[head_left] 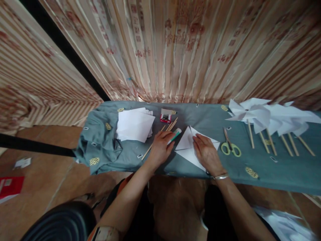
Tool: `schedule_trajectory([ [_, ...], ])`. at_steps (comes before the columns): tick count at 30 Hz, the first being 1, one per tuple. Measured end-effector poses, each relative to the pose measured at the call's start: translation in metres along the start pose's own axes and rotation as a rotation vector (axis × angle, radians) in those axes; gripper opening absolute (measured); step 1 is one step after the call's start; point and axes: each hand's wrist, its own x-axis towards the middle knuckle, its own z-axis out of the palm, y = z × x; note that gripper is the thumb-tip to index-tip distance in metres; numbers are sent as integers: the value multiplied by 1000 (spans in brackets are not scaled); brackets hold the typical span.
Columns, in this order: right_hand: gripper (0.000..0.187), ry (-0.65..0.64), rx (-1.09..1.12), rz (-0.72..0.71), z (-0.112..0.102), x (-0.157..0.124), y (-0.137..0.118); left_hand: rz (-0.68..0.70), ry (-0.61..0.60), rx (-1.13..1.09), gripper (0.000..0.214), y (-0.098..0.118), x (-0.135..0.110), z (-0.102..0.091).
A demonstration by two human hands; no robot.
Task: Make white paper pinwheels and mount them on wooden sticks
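Note:
My left hand [160, 148] has its fingers curled round a green and white tube that looks like a glue stick [177, 132]. Slit in from its corners, a white paper square [186, 140] lies on the cloth between my hands. My right hand [207, 154] rests on its right part, fingers stretched flat and holding nothing. Thin wooden sticks [171, 125] lie just beyond my left hand, partly hidden by it. Scissors with light green handles [231, 148] sit right of the paper, blades pointing away from me.
A stack of white paper [135, 124] lies at left. Behind the sticks stands a small red box of pins [165, 117]. Several paper pinwheels on sticks [253, 115] are piled at right. A patterned curtain [175, 50] hangs behind the cloth-covered table [273, 177]. A black stool [60, 224] stands lower left.

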Motion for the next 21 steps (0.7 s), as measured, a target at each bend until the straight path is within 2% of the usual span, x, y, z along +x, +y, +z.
schedule_trajectory([
  [4, 35, 17, -28, -14, 4, -2, 1, -143, 187, 81, 30, -38, -2, -28],
  [9, 35, -1, -11, -22, 3, -3, 1, -227, 207, 179, 39, -73, -14, -51],
  [14, 36, 4, 23, 3, 3, -4, -1, -242, 126, 181, 45, -82, -18, -47],
  [21, 34, 19, -11, -23, 3, -3, 0, -260, 108, 178, 43, -83, -15, -42],
])
